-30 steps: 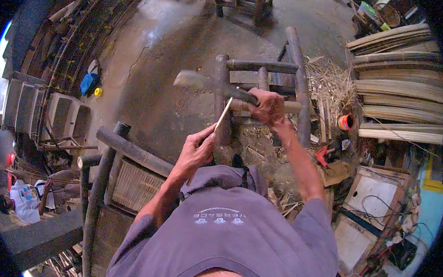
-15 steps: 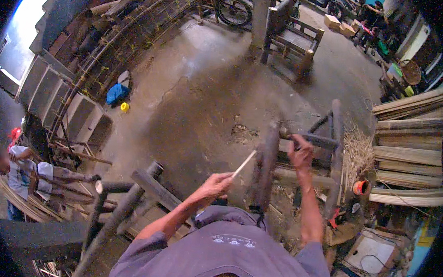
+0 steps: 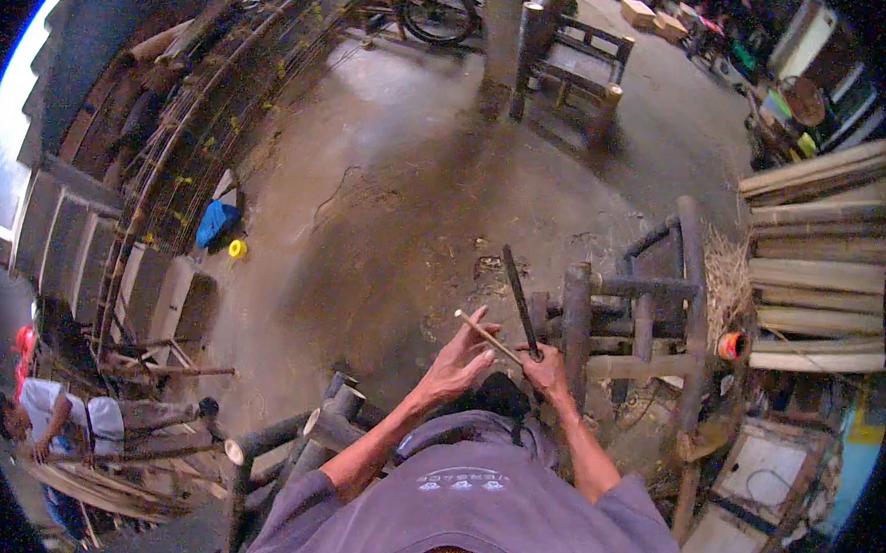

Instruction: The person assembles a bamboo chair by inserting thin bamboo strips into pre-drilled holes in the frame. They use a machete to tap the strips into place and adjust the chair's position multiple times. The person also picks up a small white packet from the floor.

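Note:
In front of my chest, my left hand (image 3: 454, 365) has its fingers partly spread around a thin pale stick (image 3: 487, 336). The stick slants down to the right, its lower end reaching my right hand (image 3: 548, 372); whether that hand also touches it cannot be made out. My right hand is closed around the lower end of a long, dark, narrow tool, apparently a knife (image 3: 519, 296), pointing up and away. Just right of this hand stands a dark bamboo chair-like frame (image 3: 696, 320) with thick posts and rungs.
Bamboo pieces (image 3: 330, 421) stand at my left, near a seated person (image 3: 65, 417). A stack of split bamboo strips (image 3: 819, 266) lies at the right beside shavings (image 3: 726, 276). Farther off are a bamboo chair (image 3: 579, 68), a wheel (image 3: 440, 14) and a blue bundle (image 3: 217, 223).
My right hand has come in from the bamboo frame to beside my left hand, now with the dark tool. The stick has swung from pointing up-right to slanting down-right. The whole view has shifted.

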A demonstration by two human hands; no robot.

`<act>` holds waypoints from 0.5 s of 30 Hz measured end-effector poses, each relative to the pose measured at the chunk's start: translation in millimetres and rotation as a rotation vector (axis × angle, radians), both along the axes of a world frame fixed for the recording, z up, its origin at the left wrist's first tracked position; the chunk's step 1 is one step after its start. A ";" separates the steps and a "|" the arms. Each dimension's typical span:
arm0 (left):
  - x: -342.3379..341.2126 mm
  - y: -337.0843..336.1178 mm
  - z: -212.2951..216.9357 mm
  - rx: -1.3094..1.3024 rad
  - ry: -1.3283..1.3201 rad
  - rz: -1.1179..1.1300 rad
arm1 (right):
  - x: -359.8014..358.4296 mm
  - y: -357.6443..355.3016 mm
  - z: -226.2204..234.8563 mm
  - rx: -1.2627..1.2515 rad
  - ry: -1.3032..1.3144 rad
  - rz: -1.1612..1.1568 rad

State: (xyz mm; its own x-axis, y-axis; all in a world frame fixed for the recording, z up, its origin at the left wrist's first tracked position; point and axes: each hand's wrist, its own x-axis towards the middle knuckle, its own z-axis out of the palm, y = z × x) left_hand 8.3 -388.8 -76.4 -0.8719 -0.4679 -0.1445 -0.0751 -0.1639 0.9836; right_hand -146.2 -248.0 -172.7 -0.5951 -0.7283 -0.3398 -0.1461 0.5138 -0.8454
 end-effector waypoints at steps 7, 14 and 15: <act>-76.0 -49.4 -38.3 -0.312 -0.018 -0.060 | -7.9 1.3 -24.8 -0.042 -0.053 -0.409; -164.7 -86.0 -60.9 0.120 -0.139 -0.158 | -69.0 32.3 -12.5 0.210 0.129 -0.699; -181.9 -84.7 -69.9 0.143 -0.131 -0.194 | -78.9 37.1 -5.1 0.176 0.180 -0.750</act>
State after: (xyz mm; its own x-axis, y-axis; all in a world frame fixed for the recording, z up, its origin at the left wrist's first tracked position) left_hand -173.6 -473.5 -146.3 -0.9126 -0.2611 -0.3146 -0.2437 -0.2702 0.9314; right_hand -225.1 -210.9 -177.8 -0.9627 -0.0556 -0.2648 0.1654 0.6535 -0.7386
